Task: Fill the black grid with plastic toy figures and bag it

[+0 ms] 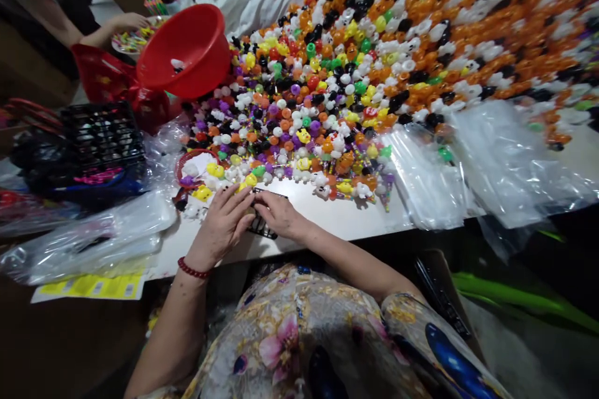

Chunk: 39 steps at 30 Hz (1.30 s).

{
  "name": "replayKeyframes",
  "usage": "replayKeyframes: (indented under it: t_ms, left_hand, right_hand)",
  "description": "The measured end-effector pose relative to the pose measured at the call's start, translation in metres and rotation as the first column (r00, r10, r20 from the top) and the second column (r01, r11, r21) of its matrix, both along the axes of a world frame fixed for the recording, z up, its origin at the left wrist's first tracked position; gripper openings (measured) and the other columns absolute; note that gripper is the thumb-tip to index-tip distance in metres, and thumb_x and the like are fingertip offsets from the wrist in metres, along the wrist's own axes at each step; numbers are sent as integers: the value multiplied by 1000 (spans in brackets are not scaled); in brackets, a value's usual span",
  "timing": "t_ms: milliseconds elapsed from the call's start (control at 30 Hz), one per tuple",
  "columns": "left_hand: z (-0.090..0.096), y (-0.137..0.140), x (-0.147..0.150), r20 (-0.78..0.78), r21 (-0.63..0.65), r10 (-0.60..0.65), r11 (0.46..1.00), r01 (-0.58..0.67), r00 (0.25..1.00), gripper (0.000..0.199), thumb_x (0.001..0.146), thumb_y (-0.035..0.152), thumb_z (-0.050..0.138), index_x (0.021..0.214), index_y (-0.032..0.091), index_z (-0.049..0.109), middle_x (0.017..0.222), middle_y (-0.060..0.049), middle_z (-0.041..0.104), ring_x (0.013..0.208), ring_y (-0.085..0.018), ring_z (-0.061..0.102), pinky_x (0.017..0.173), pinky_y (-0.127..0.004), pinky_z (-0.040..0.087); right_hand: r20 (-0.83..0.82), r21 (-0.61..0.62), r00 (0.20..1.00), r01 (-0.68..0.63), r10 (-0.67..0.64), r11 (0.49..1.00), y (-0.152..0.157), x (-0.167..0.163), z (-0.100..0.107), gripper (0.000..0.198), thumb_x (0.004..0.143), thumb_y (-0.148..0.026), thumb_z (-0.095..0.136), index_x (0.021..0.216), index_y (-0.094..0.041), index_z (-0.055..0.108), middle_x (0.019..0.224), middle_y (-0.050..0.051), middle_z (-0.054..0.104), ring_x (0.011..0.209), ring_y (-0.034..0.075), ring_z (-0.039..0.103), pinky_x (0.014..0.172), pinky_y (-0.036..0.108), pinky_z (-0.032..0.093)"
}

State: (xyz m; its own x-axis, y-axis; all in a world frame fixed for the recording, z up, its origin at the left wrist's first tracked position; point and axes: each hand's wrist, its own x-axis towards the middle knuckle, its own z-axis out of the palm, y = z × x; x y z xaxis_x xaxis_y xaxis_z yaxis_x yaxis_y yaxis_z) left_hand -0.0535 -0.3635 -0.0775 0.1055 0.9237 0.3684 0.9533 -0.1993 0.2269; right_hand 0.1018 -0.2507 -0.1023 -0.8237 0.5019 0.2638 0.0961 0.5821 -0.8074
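A small black gridded tray [262,225] lies near the front edge of the white table, partly covered by both hands. My left hand [223,219] reaches over its left side with the fingers stretched out, close to small yellow and white plastic figures [248,182]. My right hand [279,214] rests over the tray's upper right part. Its fingers are bent and drawn together near the left fingertips; what they hold, if anything, is hidden. A red-rimmed round basket [178,169] with a few figures stands just beyond my left hand.
A large heap of orange, white, black and purple plastic figures [421,43] covers the far table. Clear plastic bags [421,181] lie at right, more bags [107,230] at left. A red basin [187,53] stands behind. At upper left, another person's hand [128,22] touches a filled bowl.
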Motion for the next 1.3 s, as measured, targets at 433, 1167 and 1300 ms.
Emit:
replayKeyframes:
  t_ms: [433,1167,1300]
  left_hand:
    - [-5,1,0,-7,61,0,998,0,1000,47,98,31,46,145,29,43,141,-7,58,138,-27,44,115,-55,36]
    - [3,-1,5,-6,-66,54,996,-54,999,46,99,34,45,144,25,46,144,-10,56,141,-26,41,116,-55,34]
    - [4,1,7,-11,-98,70,993,-71,997,42,100,35,43,139,22,51,144,-11,55,142,-25,40,117,-55,33]
  right_hand:
    - [101,604,738,487,-667,631,101,206,-14,29,86,-17,51,103,-23,73,97,11,65,92,27,55,83,42,47]
    - [276,645,825,222,-494,731,97,121,-4,20,92,-19,47,82,-16,64,83,14,64,80,25,54,70,37,39]
    - [185,173,910,341,-370,924,70,93,-18,13,87,-29,55,94,-19,60,78,5,66,65,19,57,61,31,43]
